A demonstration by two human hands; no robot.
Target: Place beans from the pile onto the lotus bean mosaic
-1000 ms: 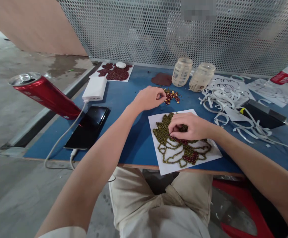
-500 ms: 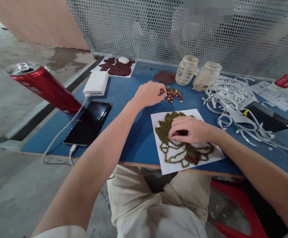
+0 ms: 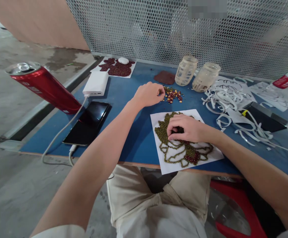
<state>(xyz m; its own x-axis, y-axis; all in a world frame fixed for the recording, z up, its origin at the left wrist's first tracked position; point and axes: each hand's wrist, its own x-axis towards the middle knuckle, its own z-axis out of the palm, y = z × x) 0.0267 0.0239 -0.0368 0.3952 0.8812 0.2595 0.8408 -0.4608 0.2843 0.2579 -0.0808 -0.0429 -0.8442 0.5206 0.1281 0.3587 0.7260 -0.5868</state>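
The right hand [image 3: 183, 128] curls over the bean picture [image 3: 167, 153], fingertips low on its upper left part; the thumb and fingers look nearly closed, but whether they pinch a bean I cannot tell. The palm hides the picture's middle. The left hand [image 3: 150, 95], up and to the left of that grip, bends at the left edge of the loose beans [image 3: 173, 96]; its fingertips are turned away, so its grip cannot be read.

The picture lies on the worktop [image 3: 134, 142], its lower corner reaching the near edge. Open blue surface lies left of it, up to the left forearm. Beyond the loose beans stand two jars [image 3: 186, 71] [image 3: 205, 77], contents unclear. Right of the right hand, paper strips [image 3: 224, 99] tangle with a cable; further right, a red-labelled bottle [image 3: 287, 77] is cut off by the frame.
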